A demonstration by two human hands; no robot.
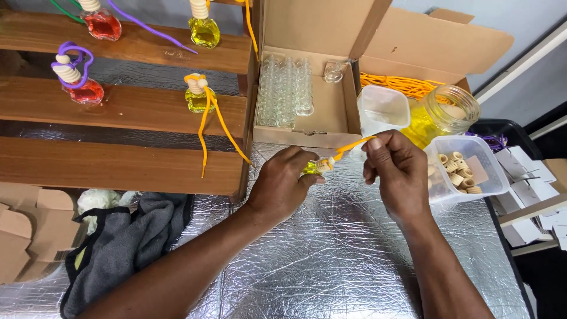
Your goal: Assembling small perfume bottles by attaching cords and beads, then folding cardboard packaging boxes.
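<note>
My left hand (282,183): fingers wrapped tight around a little bottle (311,168) of yellow liquid, over the shiny table cover (331,260).
My right hand (397,171): at 3 o'clock from the bottle, fingertips pinched on an orange cord (353,145) that runs to the bottle's top.
Cardboard box (307,82): at 12 o'clock, with clear empty bottles inside.
Tub of wooden caps (463,168): at 3 o'clock, just past my right hand.
Wooden shelf (124,106): at 10 o'clock, holding red and yellow bottles.

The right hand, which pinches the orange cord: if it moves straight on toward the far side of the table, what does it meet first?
Probably the square translucent plastic tub, directly beyond the right hand; depth is uncertain.
</note>
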